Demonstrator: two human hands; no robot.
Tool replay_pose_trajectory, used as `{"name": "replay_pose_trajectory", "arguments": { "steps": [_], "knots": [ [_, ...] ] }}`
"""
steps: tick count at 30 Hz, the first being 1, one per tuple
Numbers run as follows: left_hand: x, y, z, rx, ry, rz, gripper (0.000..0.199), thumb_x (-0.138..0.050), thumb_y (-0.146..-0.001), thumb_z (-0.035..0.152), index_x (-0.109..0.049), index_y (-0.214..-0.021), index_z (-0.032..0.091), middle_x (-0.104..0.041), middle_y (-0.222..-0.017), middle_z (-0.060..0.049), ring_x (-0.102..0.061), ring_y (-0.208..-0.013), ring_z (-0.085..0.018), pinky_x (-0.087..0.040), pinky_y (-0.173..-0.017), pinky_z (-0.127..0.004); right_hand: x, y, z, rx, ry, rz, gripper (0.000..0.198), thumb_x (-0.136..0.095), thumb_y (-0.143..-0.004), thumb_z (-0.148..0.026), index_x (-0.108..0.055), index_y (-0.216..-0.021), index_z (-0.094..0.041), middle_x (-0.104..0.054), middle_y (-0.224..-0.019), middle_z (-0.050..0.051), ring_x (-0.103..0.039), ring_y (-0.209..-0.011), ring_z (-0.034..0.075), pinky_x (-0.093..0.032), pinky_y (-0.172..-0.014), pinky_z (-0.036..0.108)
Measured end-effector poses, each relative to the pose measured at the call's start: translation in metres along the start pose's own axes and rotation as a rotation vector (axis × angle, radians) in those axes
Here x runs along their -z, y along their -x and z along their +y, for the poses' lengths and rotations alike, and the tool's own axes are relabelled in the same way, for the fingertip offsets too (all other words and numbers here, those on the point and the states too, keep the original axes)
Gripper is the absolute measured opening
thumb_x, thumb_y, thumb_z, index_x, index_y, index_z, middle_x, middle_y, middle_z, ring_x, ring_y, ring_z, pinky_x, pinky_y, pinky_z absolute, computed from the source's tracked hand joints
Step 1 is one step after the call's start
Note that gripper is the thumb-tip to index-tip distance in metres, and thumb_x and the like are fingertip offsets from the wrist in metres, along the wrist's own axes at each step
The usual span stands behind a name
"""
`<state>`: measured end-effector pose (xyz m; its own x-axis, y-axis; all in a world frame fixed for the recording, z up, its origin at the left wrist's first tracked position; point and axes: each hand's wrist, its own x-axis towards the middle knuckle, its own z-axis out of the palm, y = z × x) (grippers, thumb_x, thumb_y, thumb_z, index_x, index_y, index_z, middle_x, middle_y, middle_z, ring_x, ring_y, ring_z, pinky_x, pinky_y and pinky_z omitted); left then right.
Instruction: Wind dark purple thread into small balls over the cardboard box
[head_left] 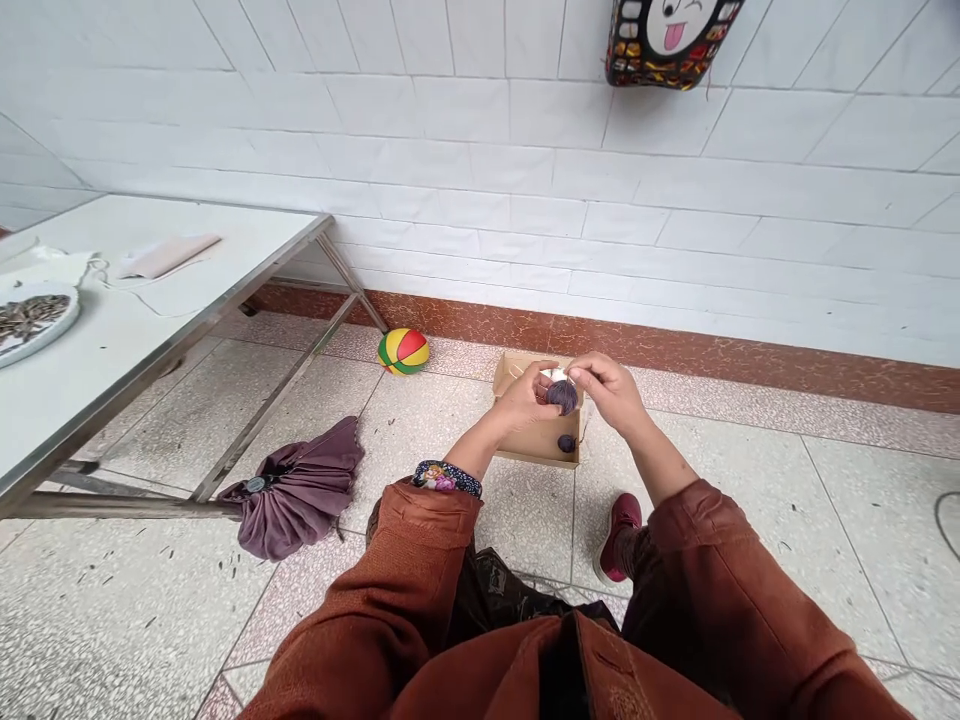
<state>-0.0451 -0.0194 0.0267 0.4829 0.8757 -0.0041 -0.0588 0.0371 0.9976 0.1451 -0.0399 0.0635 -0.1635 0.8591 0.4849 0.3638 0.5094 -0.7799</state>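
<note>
A dark purple ball of yarn [562, 397] is held in my left hand [527, 395], the fingers curved round its left side. At its upper right, my right hand [606, 388] is closed in a pinch on what looks like a thin strand of yarn. Below both hands a shallow cardboard box [523, 444] rests on the floor. Inside it, near the right front corner, lies a smaller dark ball of yarn [567, 442]. Something white shows behind the fingers; I cannot make out what it is.
A white table [259, 240] with metal legs stands at left, bearing a plate [71, 315] of dried brown pieces. A folded purple umbrella [300, 490] lies beside its leg. A striped ball [403, 351] sits near the wall. A black basket [660, 72] hangs above.
</note>
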Motion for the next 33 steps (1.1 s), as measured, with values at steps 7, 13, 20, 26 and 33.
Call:
{"name": "replay_pose_trajectory", "arguments": {
  "steps": [7, 13, 20, 26, 33],
  "knots": [
    [-0.01, 0.007, -0.004, -0.03, 0.212, -0.029, 0.074, -0.081, -0.066, 0.014, -0.052, -0.133, 0.023, -0.062, -0.094, 0.001, -0.061, -0.088, -0.012, -0.046, -0.089, -0.032, -0.016, 0.021, 0.054, -0.309, 0.094, 0.021, 0.021, -0.056, -0.093, -0.035, -0.066, -0.081, -0.022, -0.065, -0.073, 0.001, -0.059, -0.07, 0.019, -0.047, -0.069, 0.032],
    [-0.008, 0.0, -0.008, 0.009, 0.295, 0.191, 0.07, -0.08, -0.065, 0.019, -0.052, -0.129, 0.021, -0.062, -0.094, 0.0, -0.062, -0.089, -0.014, -0.048, -0.086, -0.031, -0.033, 0.052, 0.043, -0.131, 0.258, -0.21, 0.018, -0.054, -0.096, -0.028, -0.07, -0.091, -0.022, -0.073, -0.092, 0.008, -0.067, -0.085, 0.025, -0.051, -0.076, 0.037],
    [-0.003, -0.005, -0.016, -0.023, -0.038, 0.233, 0.076, -0.082, -0.061, 0.011, -0.05, -0.129, 0.02, -0.062, -0.099, -0.001, -0.062, -0.083, -0.013, -0.048, -0.079, -0.03, -0.014, 0.043, 0.003, 0.082, 0.092, -0.294, 0.02, -0.055, -0.101, -0.035, -0.07, -0.094, -0.024, -0.07, -0.086, 0.005, -0.066, -0.08, 0.02, -0.052, -0.076, 0.034],
    [-0.004, -0.005, -0.017, -0.007, -0.06, 0.156, 0.075, -0.084, -0.063, 0.017, -0.05, -0.13, 0.02, -0.061, -0.1, -0.002, -0.06, -0.082, -0.013, -0.048, -0.077, -0.03, 0.002, 0.021, 0.005, -0.037, -0.076, -0.142, 0.03, -0.06, -0.098, -0.049, -0.07, -0.085, -0.023, -0.07, -0.082, 0.003, -0.064, -0.078, 0.02, -0.051, -0.076, 0.035],
    [-0.009, -0.001, -0.013, 0.017, -0.09, 0.034, 0.078, -0.08, -0.063, 0.012, -0.048, -0.134, 0.021, -0.062, -0.1, -0.003, -0.062, -0.086, -0.014, -0.048, -0.079, -0.031, 0.002, 0.014, 0.018, -0.185, -0.219, -0.083, 0.034, -0.063, -0.094, -0.055, -0.069, -0.085, -0.022, -0.067, -0.08, 0.002, -0.06, -0.074, 0.017, -0.049, -0.072, 0.032]
  ]
}}
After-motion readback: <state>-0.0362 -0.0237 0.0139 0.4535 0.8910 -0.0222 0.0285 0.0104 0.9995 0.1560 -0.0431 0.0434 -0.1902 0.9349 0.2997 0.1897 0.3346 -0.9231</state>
